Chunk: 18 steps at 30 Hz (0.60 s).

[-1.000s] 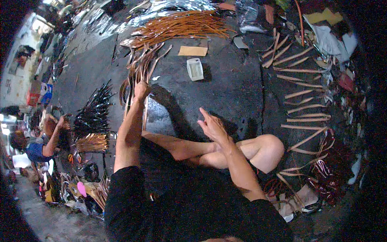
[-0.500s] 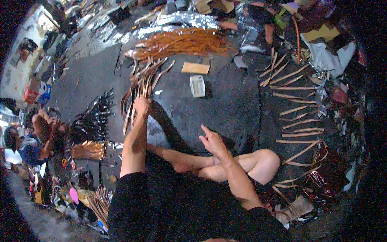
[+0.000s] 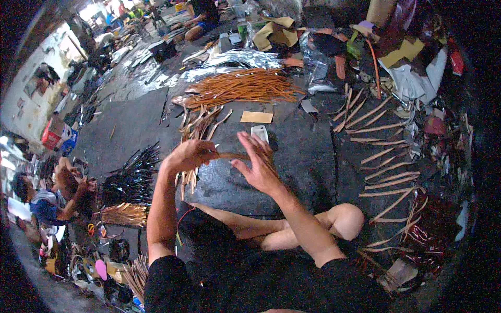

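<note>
My left hand (image 3: 192, 156) is closed on one end of a narrow tan strip (image 3: 230, 155), raised above the dark floor mat. Facing it, my right hand (image 3: 259, 166) has its fingers stretched out and thumb apart. The strip's other end reaches that palm; whether it touches cannot be seen. Partly behind my left hand lies a loose pile of similar tan strips (image 3: 201, 124). A small whitish tray (image 3: 259, 132) stands just beyond my right fingers, and a flat tan rectangular piece (image 3: 257, 117) lies farther back.
Single strips (image 3: 389, 169) are laid in a row at the right. Orange-brown strips (image 3: 240, 86) lie at the back, black ones (image 3: 133, 175) and a brown bundle (image 3: 124, 215) at the left. A person (image 3: 49, 203) sits far left; scraps (image 3: 438, 125) line the right edge.
My left hand has left the strip pile and come nearer with a strip. My right hand has risen toward it, fingers spreading. The view has tilted, showing more of the background.
</note>
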Each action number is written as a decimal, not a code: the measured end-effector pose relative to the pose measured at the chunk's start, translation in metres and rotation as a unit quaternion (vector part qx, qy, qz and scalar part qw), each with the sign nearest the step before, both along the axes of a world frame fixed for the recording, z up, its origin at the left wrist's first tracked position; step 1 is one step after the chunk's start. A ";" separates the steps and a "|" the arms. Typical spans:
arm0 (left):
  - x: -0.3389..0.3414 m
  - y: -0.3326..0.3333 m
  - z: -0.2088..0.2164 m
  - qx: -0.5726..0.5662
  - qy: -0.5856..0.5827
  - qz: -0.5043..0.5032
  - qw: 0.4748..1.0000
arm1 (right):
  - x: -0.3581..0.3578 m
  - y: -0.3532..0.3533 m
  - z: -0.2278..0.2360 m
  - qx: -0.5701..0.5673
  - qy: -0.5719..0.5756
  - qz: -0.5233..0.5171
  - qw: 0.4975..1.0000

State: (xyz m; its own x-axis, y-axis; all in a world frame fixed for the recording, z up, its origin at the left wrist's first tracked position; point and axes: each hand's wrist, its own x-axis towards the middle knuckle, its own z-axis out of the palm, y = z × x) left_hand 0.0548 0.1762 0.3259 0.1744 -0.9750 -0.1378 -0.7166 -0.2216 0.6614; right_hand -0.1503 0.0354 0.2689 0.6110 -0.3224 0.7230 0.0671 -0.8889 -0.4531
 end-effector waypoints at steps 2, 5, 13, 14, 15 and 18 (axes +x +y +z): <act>-0.020 -0.002 -0.002 0.004 0.078 -0.033 0.996 | 0.009 -0.006 0.000 0.144 0.113 0.126 0.975; -0.022 -0.002 -0.027 0.027 0.204 0.047 0.977 | -0.010 -0.032 -0.018 0.368 0.212 0.302 0.854; -0.010 -0.035 -0.135 0.084 0.245 -0.020 0.966 | -0.105 -0.164 -0.023 0.342 0.417 0.059 0.840; -0.015 -0.046 -0.146 0.062 0.260 -0.036 0.963 | -0.103 -0.165 -0.025 0.282 0.467 -0.025 0.837; -0.021 -0.057 -0.154 0.115 0.234 -0.036 0.965 | -0.099 -0.161 -0.028 0.283 0.417 0.026 0.863; -0.041 -0.074 -0.163 0.003 0.122 -0.106 0.987 | -0.062 -0.118 -0.062 0.129 0.252 0.050 0.958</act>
